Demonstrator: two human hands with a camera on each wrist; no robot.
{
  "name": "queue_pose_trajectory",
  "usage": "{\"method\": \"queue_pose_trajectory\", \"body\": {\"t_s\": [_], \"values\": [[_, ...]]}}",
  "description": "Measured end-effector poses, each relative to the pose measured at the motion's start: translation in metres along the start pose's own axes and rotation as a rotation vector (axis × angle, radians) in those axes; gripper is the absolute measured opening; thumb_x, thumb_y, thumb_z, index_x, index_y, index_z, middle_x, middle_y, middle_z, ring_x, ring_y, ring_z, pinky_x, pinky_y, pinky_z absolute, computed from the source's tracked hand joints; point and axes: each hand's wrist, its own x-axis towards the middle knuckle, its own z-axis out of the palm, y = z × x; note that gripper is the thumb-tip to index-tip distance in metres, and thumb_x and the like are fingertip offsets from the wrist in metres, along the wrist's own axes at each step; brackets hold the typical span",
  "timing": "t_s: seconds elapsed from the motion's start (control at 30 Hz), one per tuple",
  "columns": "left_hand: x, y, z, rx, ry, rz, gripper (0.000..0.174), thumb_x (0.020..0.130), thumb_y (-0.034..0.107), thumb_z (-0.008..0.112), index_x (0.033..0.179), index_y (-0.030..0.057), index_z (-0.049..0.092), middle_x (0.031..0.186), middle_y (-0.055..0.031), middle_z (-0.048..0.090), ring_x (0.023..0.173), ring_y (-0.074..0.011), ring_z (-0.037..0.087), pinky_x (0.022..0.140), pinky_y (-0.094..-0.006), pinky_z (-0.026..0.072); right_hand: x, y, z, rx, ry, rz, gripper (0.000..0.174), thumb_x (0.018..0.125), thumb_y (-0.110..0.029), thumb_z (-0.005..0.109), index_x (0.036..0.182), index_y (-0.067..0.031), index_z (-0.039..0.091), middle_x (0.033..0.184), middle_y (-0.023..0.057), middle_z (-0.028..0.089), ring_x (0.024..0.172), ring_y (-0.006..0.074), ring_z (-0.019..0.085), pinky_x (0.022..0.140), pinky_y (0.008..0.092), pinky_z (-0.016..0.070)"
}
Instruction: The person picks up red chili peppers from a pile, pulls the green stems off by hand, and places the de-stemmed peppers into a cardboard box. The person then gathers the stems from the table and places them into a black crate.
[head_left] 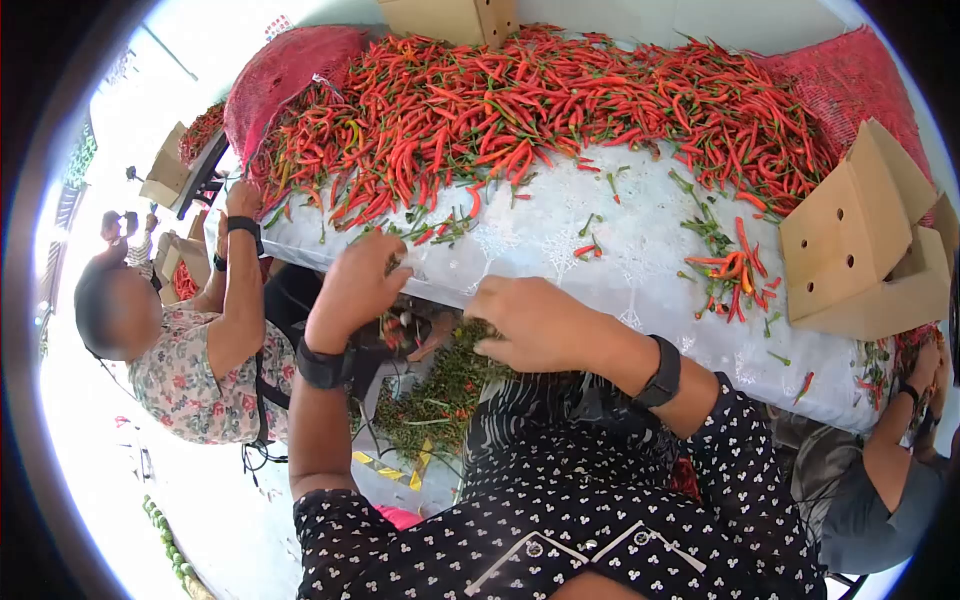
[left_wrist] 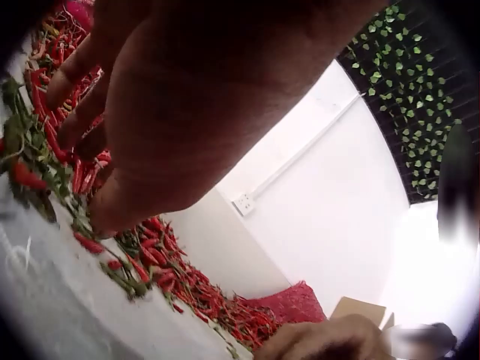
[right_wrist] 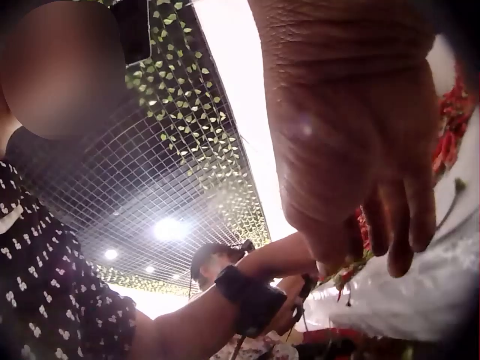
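Note:
My left hand (head_left: 365, 285) is over the front edge of the cloth-covered table (head_left: 620, 225). Green stems and a few red chillies (left_wrist: 90, 244) lie by its fingers (left_wrist: 75, 127), which are spread and loosely bent in the left wrist view. My right hand (head_left: 530, 320) reaches across the same edge, in front of my body. Its fingers (right_wrist: 397, 217) hang down loosely in the right wrist view, with nothing seen between them. Under the edge, between both hands, loose bits show as a blur above a heap of green stems (head_left: 425, 405).
A long heap of red chillies (head_left: 560, 95) covers the table's back, between red mesh sacks (head_left: 290, 75). A cardboard box (head_left: 850, 235) stands at the right end beside a small chilli pile (head_left: 735, 265). Another person (head_left: 205, 360) works at left; a further person's arm (head_left: 900, 420) shows at right.

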Motion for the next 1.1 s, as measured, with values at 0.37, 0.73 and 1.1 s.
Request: {"method": "queue_pose_trajectory", "body": {"t_s": [0.37,0.73,1.1], "values": [[0.128,-0.080,0.013,-0.049,-0.137,-0.387,0.112,0.050,0.040,0.079,0.140,0.0086,0.020,0.123,-0.0303,0.044,0.115,-0.0411,0.044,0.097,-0.0429,0.0362,-0.032,0.067,-0.066,-0.196,0.274,0.296,0.024,0.074,-0.022,0.062,0.090,-0.0038,0.060,0.088,0.0147,0.057,0.082,0.0332,0.057,0.072,0.0413,0.0452],[0.198,0.048,0.037,-0.091,-0.089,-0.126,0.098,0.062,0.038,0.072,0.136,-0.0024,0.022,0.117,-0.0265,0.052,0.111,-0.0422,0.047,0.096,-0.0398,0.0368,-0.044,0.121,-0.078,-0.045,0.581,0.396,0.019,0.074,-0.014,0.061,0.087,0.0005,0.062,0.080,0.0167,0.063,0.070,0.0300,0.061,0.064,0.0352,0.0478],[0.201,0.112,0.043,-0.275,0.128,0.318,0.038,0.072,0.009,0.055,0.108,-0.0020,0.056,0.088,-0.0203,0.062,0.082,-0.0313,0.061,0.073,-0.0376,0.0473,-0.049,0.139,-0.080,0.099,0.795,0.526,0.018,0.080,-0.007,0.057,0.095,0.0022,0.062,0.078,0.0076,0.064,0.055,0.0104,0.056,0.054,0.0249,0.0453]]}}
